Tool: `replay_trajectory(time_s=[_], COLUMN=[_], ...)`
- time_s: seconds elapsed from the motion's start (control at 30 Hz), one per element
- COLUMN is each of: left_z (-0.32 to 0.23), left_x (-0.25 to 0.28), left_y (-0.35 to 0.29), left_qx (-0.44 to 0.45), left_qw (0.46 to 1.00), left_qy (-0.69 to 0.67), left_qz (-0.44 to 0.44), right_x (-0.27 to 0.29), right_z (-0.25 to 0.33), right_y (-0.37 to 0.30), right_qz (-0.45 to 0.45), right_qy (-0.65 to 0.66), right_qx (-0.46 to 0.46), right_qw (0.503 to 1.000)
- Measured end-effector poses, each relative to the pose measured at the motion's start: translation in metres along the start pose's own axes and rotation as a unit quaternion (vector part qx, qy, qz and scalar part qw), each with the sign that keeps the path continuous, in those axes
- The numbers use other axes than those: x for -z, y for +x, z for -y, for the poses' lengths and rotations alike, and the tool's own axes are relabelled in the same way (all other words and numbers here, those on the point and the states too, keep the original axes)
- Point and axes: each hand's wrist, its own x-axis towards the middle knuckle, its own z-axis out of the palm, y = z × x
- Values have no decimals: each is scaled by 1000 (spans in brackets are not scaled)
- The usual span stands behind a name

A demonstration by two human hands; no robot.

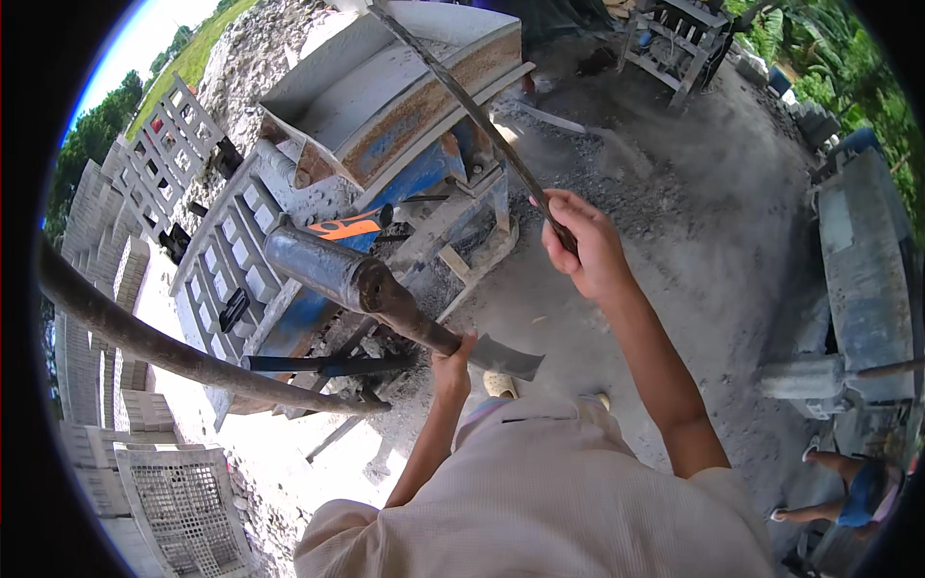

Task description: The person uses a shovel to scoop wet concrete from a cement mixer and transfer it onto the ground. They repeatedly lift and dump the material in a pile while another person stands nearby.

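My right hand (590,249) is closed around the lower end of a long, thin dark rod (472,108). The rod slants up and to the left, passing over the rust-edged metal tray (424,96) of a machine. Lower down, my left hand (451,370) grips a thick bar (414,323) that runs up to a dark metal cylinder (318,265). A flat grey blade-like piece (506,358) shows just right of that hand. Beside the cylinder is an orange strip (347,227) with dark marks. The blue machine frame (299,332) lies partly hidden behind the bar.
A curved pipe (193,352) crosses the left side. Hollow blocks (217,279) sit by the machine; more are stacked (87,222) at far left. Dusty ground (674,241) stretches right, toward a grey metal machine (867,270). Another person (853,491) is at lower right.
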Motion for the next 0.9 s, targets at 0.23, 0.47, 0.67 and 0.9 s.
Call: replay_trajectory(time_s=[0.23,0.47,0.67,0.9], left_z=[9,10,12,52], left_x=[52,78,84,72], left_y=[18,7,6,-16], left_qx=[-27,-49,-70,-67], left_qw=[999,996,996,992], left_qy=[24,59,52,105], left_qz=[-25,-43,-35,-9], right_x=[-123,-146,-135,-112], right_z=[3,-19,-19,-24], right_y=[175,175,18,-113], right_qz=[22,53,165,187], right_qy=[149,117,-243,-50], right_qx=[-137,-79,-28,67], right_qw=[979,989,956,979])
